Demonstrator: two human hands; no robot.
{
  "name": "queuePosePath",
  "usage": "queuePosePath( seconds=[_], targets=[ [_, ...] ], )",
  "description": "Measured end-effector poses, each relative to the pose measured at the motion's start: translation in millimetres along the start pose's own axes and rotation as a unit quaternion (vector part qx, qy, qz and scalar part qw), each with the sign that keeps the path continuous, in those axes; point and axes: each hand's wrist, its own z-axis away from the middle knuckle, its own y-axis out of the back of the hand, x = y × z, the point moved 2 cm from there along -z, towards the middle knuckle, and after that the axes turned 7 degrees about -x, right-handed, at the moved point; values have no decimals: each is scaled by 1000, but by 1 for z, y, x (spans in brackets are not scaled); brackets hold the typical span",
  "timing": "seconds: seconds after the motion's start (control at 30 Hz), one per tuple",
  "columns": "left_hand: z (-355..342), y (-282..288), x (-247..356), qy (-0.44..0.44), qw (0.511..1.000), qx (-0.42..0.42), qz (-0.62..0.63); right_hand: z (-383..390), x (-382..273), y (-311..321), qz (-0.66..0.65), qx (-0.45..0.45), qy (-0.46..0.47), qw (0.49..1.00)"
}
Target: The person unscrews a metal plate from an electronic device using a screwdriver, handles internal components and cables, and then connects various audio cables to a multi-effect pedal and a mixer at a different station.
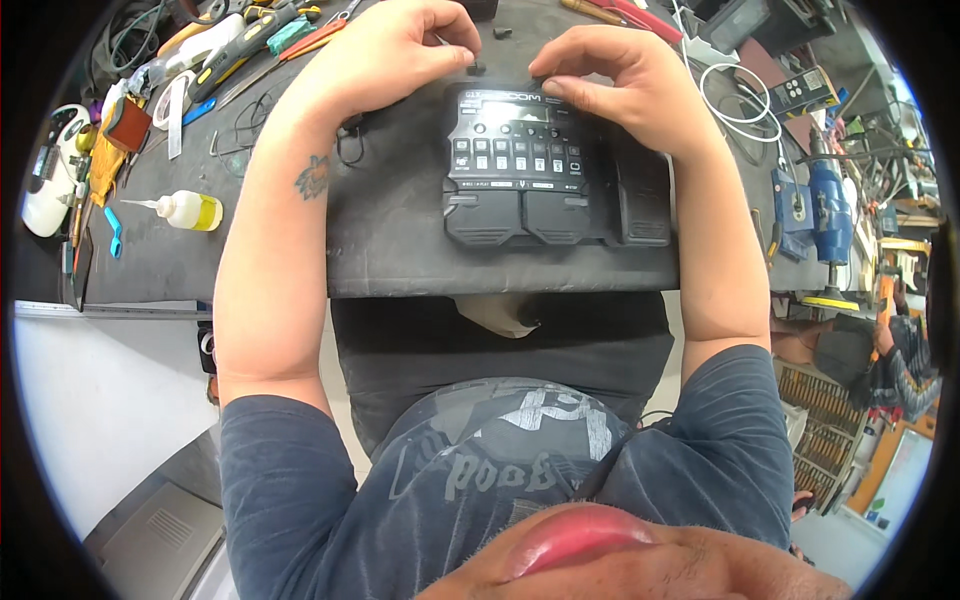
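A black multi-effects pedal (515, 200) with buttons, knobs, two footswitches and a treadle on its right lies flat before me on the dark bench (390, 265). My left hand (420, 50) is curled just beyond its back left corner, thumb and fingers by a small dark piece (476, 68); what they hold is unclear. My right hand (610, 85) has its fingers bent at the pedal's back edge, thumb near the top right of the panel; anything between the fingertips is hidden.
Tools and cables crowd the left, with a glue bottle (190, 211) and blue piece (114, 232). At right are a white cable (735, 66) and blue power tool (830, 215). Another person (905, 370) is at the far right. A metal ruler (120, 312) lines the left edge.
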Motion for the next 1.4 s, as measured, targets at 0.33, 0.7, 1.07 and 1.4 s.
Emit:
queuePosePath(
  seconds=[0.33, 0.7, 1.07, 1.4],
  targets=[
    [1, 3, -6, -13, 999, 36, -19, 4, 4, 1, -170, -10, 15, 985],
    [1, 8, -12, -30, 995, 51, -78, 1, 4, -2, -236, -10, 53, 970],
    [7, 21, -24, -19, 987, 152, -53, -11, -28, -41, 244, 7, 68, 967],
    [14, 22, -16, -84, 972, 184, -117, -14, -33, -53, 337, -1, 105, 935]
  ],
)
